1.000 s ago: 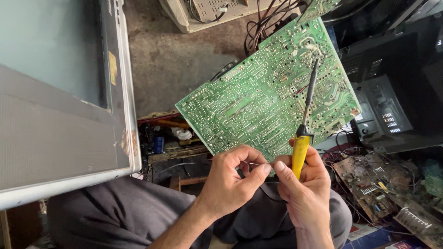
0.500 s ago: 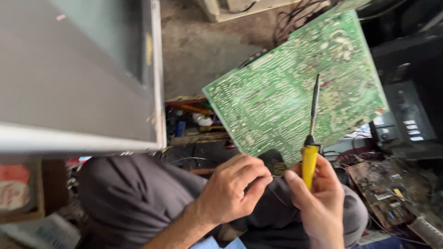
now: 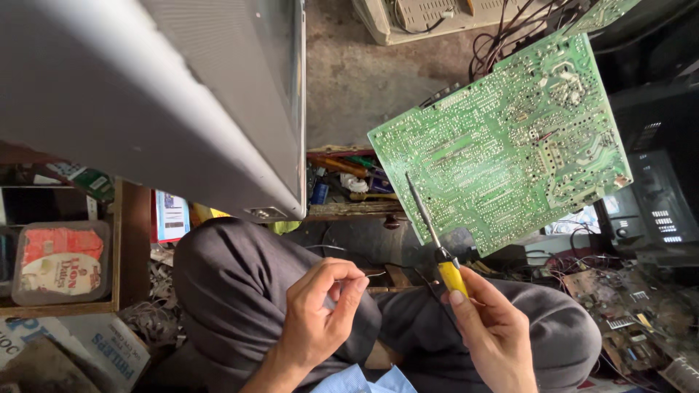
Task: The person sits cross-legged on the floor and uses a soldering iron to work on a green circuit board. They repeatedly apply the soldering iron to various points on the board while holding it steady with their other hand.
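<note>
My right hand (image 3: 491, 331) grips the yellow handle of a soldering iron (image 3: 435, 240), its dark shaft pointing up and left, the tip just in front of the lower left edge of a large green circuit board (image 3: 510, 142). The board lies solder side up, tilted, above my knees. My left hand (image 3: 320, 313) is over my lap with fingertips pinched on a thin wire (image 3: 373, 274) that sticks out to the right. Dark trousers (image 3: 240, 291) cover my legs below both hands.
A grey television casing (image 3: 182, 109) fills the upper left. A wooden tray of tools (image 3: 349, 182) sits behind the board. Black electronics (image 3: 655, 204) and loose boards (image 3: 633, 320) lie at right, boxes and a plastic tub (image 3: 62, 262) at left.
The view has swung left and down. The soldering iron has tilted from nearly upright to leaning left, off the board's face. My hands have drawn apart, the left still pinching.
</note>
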